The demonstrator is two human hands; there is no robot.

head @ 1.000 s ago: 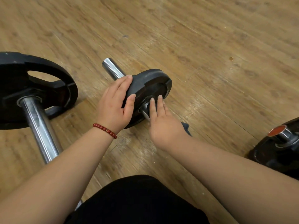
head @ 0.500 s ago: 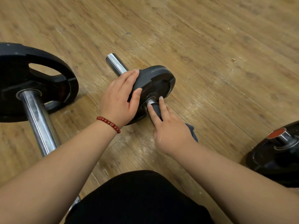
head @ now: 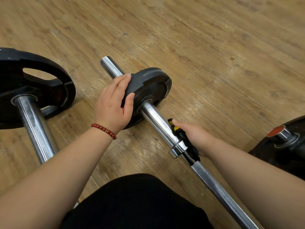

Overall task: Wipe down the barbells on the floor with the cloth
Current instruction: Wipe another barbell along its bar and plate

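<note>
Cloth (head: 182, 137) farther from plate (head: 149, 85), against collar (head: 178, 148)

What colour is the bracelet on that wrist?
The bracelet is made of dark red beads; the head view shows it best.

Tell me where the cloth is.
In the head view, right of centre: the cloth is held by the right hand against the middle barbell, just beside its collar.
</note>
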